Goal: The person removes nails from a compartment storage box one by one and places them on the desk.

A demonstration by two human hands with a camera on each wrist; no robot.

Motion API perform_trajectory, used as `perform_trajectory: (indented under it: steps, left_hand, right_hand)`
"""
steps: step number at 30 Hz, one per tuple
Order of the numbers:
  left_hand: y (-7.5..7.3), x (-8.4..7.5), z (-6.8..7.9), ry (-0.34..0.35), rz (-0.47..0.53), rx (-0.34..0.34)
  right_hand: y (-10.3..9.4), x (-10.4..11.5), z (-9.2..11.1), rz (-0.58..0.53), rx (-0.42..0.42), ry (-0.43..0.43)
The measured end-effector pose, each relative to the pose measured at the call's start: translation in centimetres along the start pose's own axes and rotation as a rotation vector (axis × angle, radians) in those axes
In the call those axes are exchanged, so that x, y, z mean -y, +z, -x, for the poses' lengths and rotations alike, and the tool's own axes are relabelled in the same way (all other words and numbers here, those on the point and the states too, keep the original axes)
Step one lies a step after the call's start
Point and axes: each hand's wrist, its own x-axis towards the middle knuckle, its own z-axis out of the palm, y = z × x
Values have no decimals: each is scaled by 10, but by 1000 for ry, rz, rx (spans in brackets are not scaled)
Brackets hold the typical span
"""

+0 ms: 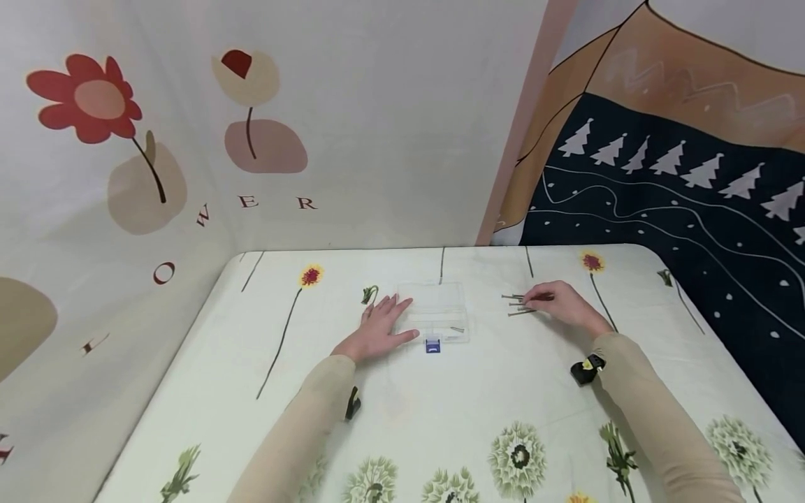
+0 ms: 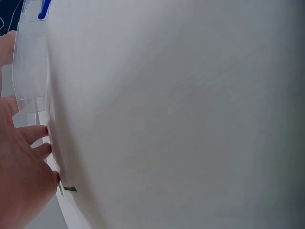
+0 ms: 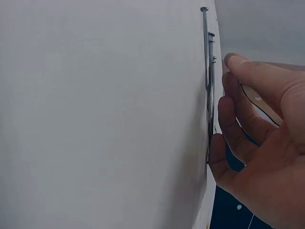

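Observation:
A clear plastic box (image 1: 434,302) with a blue latch (image 1: 432,346) sits on the table, a few small thin pieces (image 1: 457,329) inside its front part. Against its left side lies my left hand (image 1: 380,331), fingers spread and thumb near the front edge; in the left wrist view its fingers flank the box wall (image 2: 31,71). To the right, several long metal nails (image 1: 519,314) lie on the cloth. My right hand (image 1: 560,303) hovers right over them, fingers bent and thumb close to the index finger. In the right wrist view, the nails (image 3: 206,47) lie beside the fingertips, with nothing visible between thumb and index.
A white cloth with printed flowers (image 1: 519,455) covers the table (image 1: 440,398). Behind it hangs a pale printed curtain (image 1: 390,140), and at right a dark cloth with printed trees (image 1: 629,195). Small black devices (image 1: 586,370) are strapped at the wrists.

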Motion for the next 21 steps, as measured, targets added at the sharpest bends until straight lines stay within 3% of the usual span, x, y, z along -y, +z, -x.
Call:
perform_trajectory:
  steps: [11,21]
  left_hand:
    - [1,4,-1,22,49,13]
    - [2,5,-2,34,40,10]
  right_hand:
    - [-7,8,13,-45,-48,28]
    - [11,23,10,-126,-23,-8]
